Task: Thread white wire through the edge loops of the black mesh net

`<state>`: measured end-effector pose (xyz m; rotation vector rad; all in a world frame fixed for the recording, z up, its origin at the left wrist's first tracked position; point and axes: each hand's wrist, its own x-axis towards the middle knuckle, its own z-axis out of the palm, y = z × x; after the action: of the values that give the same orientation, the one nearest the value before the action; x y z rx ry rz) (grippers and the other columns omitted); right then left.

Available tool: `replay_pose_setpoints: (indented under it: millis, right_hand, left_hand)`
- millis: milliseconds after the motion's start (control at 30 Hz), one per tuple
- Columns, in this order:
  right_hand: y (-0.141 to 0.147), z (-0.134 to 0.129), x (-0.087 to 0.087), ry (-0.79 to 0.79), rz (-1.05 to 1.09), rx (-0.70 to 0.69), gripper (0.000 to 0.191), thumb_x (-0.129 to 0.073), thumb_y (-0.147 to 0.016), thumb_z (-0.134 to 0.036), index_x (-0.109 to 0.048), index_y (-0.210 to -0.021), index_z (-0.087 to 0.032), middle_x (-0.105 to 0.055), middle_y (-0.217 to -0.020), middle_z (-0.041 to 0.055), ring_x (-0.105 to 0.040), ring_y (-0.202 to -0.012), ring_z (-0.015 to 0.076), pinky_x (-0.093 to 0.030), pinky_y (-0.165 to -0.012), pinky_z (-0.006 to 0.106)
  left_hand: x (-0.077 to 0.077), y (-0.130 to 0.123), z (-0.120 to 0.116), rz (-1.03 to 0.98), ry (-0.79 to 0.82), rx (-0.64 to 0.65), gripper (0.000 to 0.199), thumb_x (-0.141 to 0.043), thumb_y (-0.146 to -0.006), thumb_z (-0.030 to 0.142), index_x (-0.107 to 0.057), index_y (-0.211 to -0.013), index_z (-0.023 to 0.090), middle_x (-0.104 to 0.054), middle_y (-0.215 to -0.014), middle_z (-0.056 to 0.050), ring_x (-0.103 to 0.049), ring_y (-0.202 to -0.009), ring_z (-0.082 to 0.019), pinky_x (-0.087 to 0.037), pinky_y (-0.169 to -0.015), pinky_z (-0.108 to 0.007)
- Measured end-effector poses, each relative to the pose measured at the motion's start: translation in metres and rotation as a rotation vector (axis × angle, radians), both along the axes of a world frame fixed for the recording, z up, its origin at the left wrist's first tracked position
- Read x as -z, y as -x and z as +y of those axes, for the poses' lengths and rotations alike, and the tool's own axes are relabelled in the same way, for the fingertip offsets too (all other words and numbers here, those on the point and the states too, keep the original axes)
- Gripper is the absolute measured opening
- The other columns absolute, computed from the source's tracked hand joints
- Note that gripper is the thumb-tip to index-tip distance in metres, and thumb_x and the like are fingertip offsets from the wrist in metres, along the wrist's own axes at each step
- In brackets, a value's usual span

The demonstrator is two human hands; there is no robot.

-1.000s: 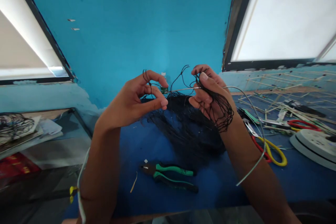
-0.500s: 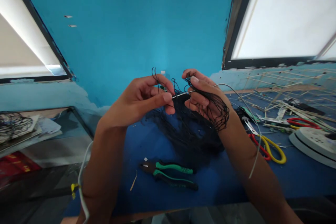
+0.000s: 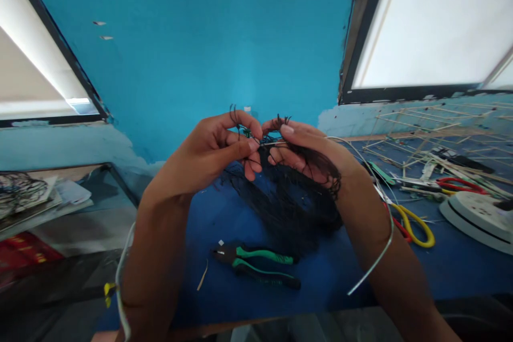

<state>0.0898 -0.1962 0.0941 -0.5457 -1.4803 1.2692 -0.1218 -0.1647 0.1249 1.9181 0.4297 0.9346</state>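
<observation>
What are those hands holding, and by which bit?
The left hand seems to pinch a thin wire between the hands; the right hand grips black cords just below their upper tips.

A blue-topped table (image 3: 340, 278) with a wooden front edge fills the lower middle and right. Near that edge lie combination pliers (image 3: 262, 272) with green-and-black handles, a tiny white scrap (image 3: 220, 242) just beside their jaws, and a thin tan sliver (image 3: 202, 275). Farther back spreads a loose heap of black strands (image 3: 280, 208). To the right are red-and-yellow-handled scissors (image 3: 417, 227), partly hidden by a forearm, a pale round reel (image 3: 475, 222), a red-handled tool (image 3: 460, 185) and a lattice of thin sticks (image 3: 425, 126). At left, a side shelf (image 3: 98, 184) carries papers (image 3: 72, 192) and tangled dark wire (image 3: 22, 189).
</observation>
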Motion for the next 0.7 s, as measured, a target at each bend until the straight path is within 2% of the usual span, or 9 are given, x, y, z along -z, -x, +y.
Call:
replay_pose_setpoints:
  millis: [100,167,233,267,367,467,533,633,700]
  right_hand:
    - [-0.014,0.005,-0.004,-0.021,0.143,0.120,0.020,-0.070,-0.092,-0.039,-0.069,-0.094,-0.019,-0.041,-0.056,-0.0056,-0.055,-0.064,0.0118,-0.055,-0.076,0.025]
    - [-0.024,0.010,-0.006,-0.030,0.245,0.131,0.018,-0.072,-0.091,-0.037,-0.065,-0.091,-0.020,-0.035,-0.056,-0.0068,-0.055,-0.065,0.0124,-0.057,-0.077,0.026]
    - [-0.030,0.015,-0.006,-0.023,0.301,0.081,0.019,-0.071,-0.091,-0.039,-0.062,-0.093,-0.022,-0.030,-0.056,-0.0083,-0.047,-0.057,0.0107,-0.053,-0.062,0.023]
    - [-0.030,0.018,-0.005,-0.020,0.306,0.048,0.021,-0.069,-0.091,-0.042,-0.061,-0.095,-0.023,-0.028,-0.056,-0.0089,-0.040,-0.051,0.0096,-0.047,-0.053,0.020]
    - [-0.022,0.021,0.000,0.015,0.202,-0.039,0.034,-0.067,-0.091,-0.052,-0.060,-0.109,-0.025,-0.032,-0.058,-0.0098,-0.026,-0.045,0.0073,-0.029,-0.040,0.019]
    - [-0.008,0.020,0.006,0.019,0.057,-0.053,0.041,-0.069,-0.090,-0.051,-0.058,-0.120,-0.027,-0.045,-0.066,-0.0079,-0.032,-0.048,0.0065,-0.025,-0.041,0.019]
    - [-0.002,0.019,0.008,-0.002,0.007,0.009,0.036,-0.071,-0.090,-0.049,-0.061,-0.114,-0.025,-0.047,-0.067,-0.0071,-0.036,-0.050,0.0062,-0.025,-0.043,0.018]
    - [-0.001,0.018,0.009,-0.052,-0.053,0.138,0.029,-0.076,-0.088,-0.044,-0.064,-0.095,-0.019,-0.049,-0.067,-0.0057,-0.040,-0.054,0.0054,-0.031,-0.047,0.018]
    - [-0.002,0.019,0.010,-0.078,-0.094,0.148,0.029,-0.074,-0.090,-0.045,-0.063,-0.086,-0.018,-0.054,-0.068,-0.0038,-0.043,-0.054,0.0054,-0.032,-0.047,0.018]
  left_hand:
    - [-0.003,0.003,0.000,-0.043,-0.004,-0.063,0.025,-0.078,-0.086,0.028,-0.062,-0.101,0.016,-0.073,-0.067,0.000,-0.070,-0.054,-0.014,-0.058,-0.054,-0.022]
    - [-0.003,0.002,0.001,-0.061,0.019,-0.085,0.023,-0.076,-0.087,0.026,-0.062,-0.102,0.015,-0.074,-0.069,-0.001,-0.071,-0.055,-0.014,-0.057,-0.055,-0.022]
    - [-0.002,-0.002,0.004,-0.081,0.050,-0.098,0.023,-0.075,-0.087,0.026,-0.062,-0.103,0.015,-0.075,-0.070,-0.002,-0.072,-0.057,-0.013,-0.057,-0.056,-0.020]
    - [-0.001,-0.004,0.006,-0.088,0.061,-0.100,0.025,-0.075,-0.088,0.026,-0.061,-0.105,0.015,-0.075,-0.070,-0.002,-0.072,-0.058,-0.013,-0.056,-0.057,-0.020]
    - [0.003,-0.010,0.012,-0.078,0.082,-0.081,0.030,-0.076,-0.088,0.027,-0.060,-0.110,0.015,-0.076,-0.071,-0.002,-0.072,-0.059,-0.012,-0.056,-0.058,-0.019]
    - [0.006,-0.013,0.014,-0.055,0.093,-0.047,0.031,-0.076,-0.087,0.027,-0.058,-0.110,0.016,-0.075,-0.071,-0.001,-0.072,-0.058,-0.013,-0.057,-0.058,-0.020]
    - [0.007,-0.014,0.014,-0.049,0.094,-0.034,0.030,-0.076,-0.087,0.027,-0.057,-0.107,0.016,-0.075,-0.070,-0.001,-0.072,-0.058,-0.013,-0.057,-0.058,-0.020]
    - [0.006,-0.014,0.014,-0.041,0.103,-0.008,0.030,-0.076,-0.087,0.026,-0.055,-0.107,0.016,-0.075,-0.071,-0.001,-0.072,-0.058,-0.013,-0.056,-0.057,-0.019]
    - [0.006,-0.014,0.013,-0.040,0.117,0.012,0.029,-0.076,-0.088,0.025,-0.055,-0.106,0.016,-0.075,-0.071,-0.001,-0.072,-0.058,-0.012,-0.056,-0.058,-0.019]
